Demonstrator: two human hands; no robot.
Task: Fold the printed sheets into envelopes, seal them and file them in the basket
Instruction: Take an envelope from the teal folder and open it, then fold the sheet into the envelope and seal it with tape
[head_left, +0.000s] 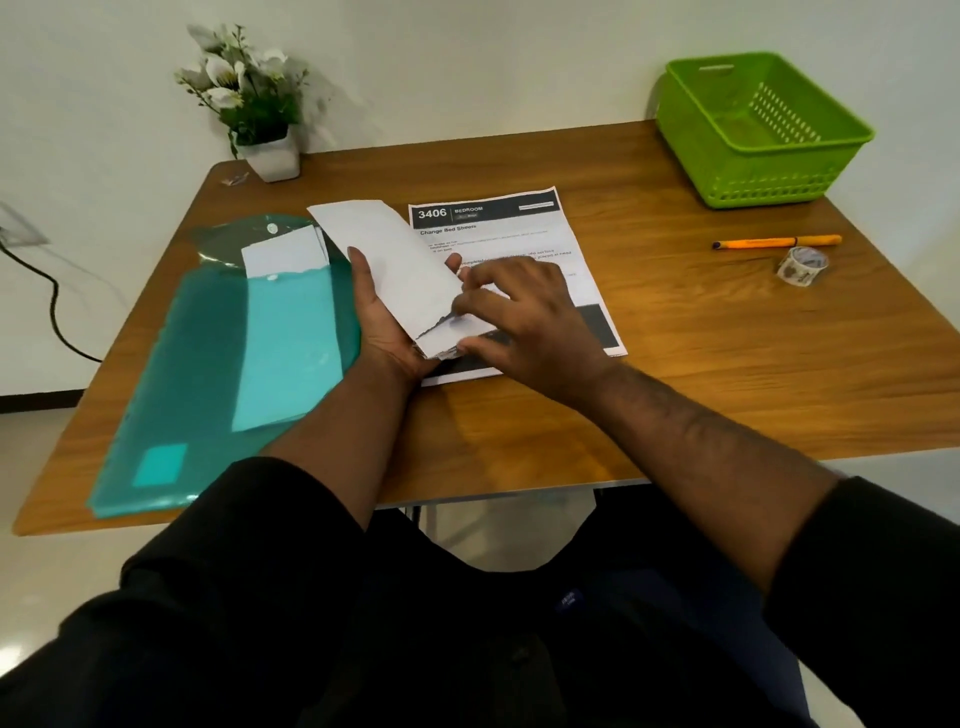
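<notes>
A wooden table (675, 332) stands against a white wall. A potted white-flowered plant (254, 104) sits at the far left corner, a green basket (758, 130) at the far right. A teal plastic folder (228, 364) lies on the left with white paper inside. An orange pen (779, 241) and a tape roll (802, 265) lie on the right. At centre, the left hand (384, 322) has its grip around a folded white sheet (400, 260), raised over a printed sheet (498, 234) lying flat. The right hand (524, 322) pinches the fold's near edge.
</notes>
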